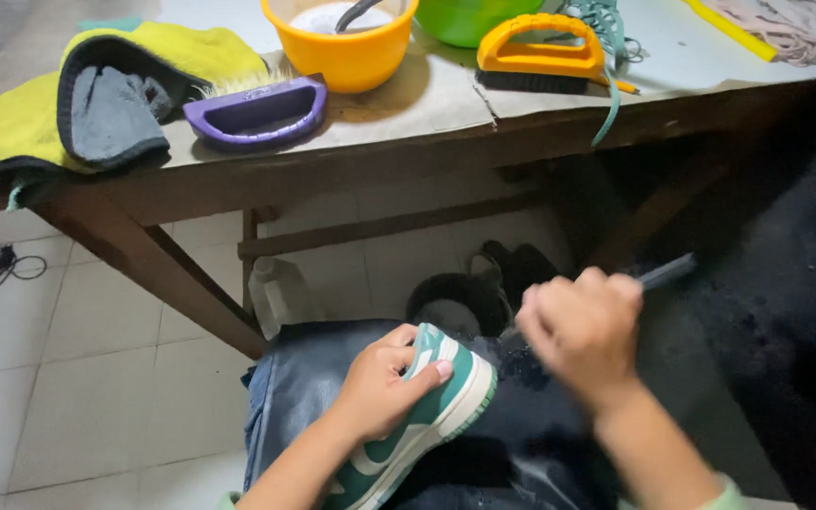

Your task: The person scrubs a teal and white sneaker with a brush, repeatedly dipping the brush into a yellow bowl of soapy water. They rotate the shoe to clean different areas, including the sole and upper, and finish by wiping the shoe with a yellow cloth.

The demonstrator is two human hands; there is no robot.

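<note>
On your lap, your left hand (381, 385) curls around the smooth green-and-white sneaker (417, 423), resting on dark denim. Your right hand (580, 332) is fisted on a thin dark brush handle (665, 273). Beyond, the worn counter (427, 104) carries a purple bristle brush (257, 111) and glossy orange bowl (343, 47).

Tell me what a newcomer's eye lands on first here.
The green-and-white sneaker at bottom centre, held on the lap by the left hand, while the right hand grips a dark brush handle. Above, an orange bowl and purple scrub brush brighten the wooden table.
</note>
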